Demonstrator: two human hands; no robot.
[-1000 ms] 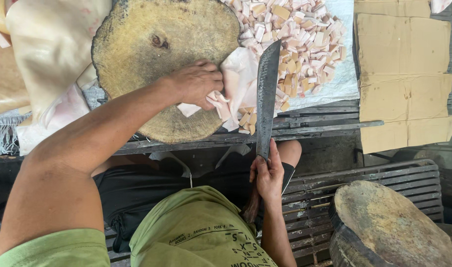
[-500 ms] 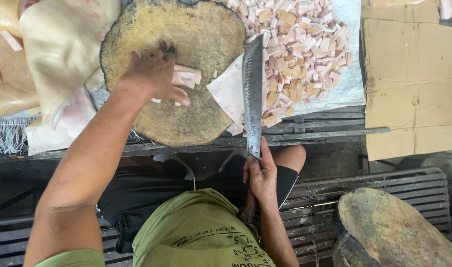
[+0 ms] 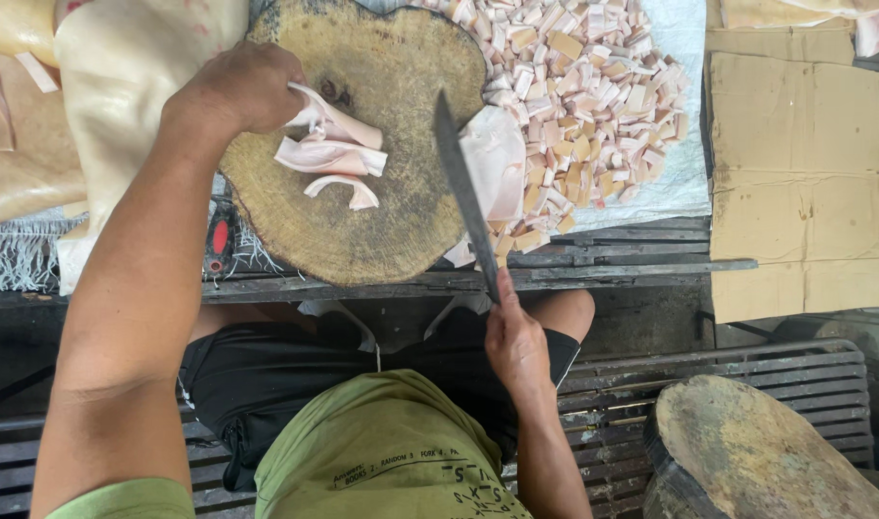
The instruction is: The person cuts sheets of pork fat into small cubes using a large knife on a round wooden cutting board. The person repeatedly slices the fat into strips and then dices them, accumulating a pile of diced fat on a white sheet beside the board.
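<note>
My left hand (image 3: pixel 238 88) grips a few pale pink strips of pork skin (image 3: pixel 329 154) and rests them on a round wooden chopping block (image 3: pixel 363 211). My right hand (image 3: pixel 516 341) holds the handle of a long cleaver (image 3: pixel 463 192), whose blade points away from me over the block's right edge. A heap of small cut cubes of skin and fat (image 3: pixel 584 106) lies to the right of the block on a white sheet.
Large pale slabs of skin (image 3: pixel 113 77) lie at the left. Flattened cardboard (image 3: pixel 800 183) covers the right side. A second wooden block (image 3: pixel 756 452) stands at the lower right beside a slatted bench (image 3: pixel 632 384). The table's metal edge (image 3: pixel 603 277) runs across.
My left hand has pulled the strips from the block's right edge to its upper left. The cleaver has swung from upright to slanted over the block.
</note>
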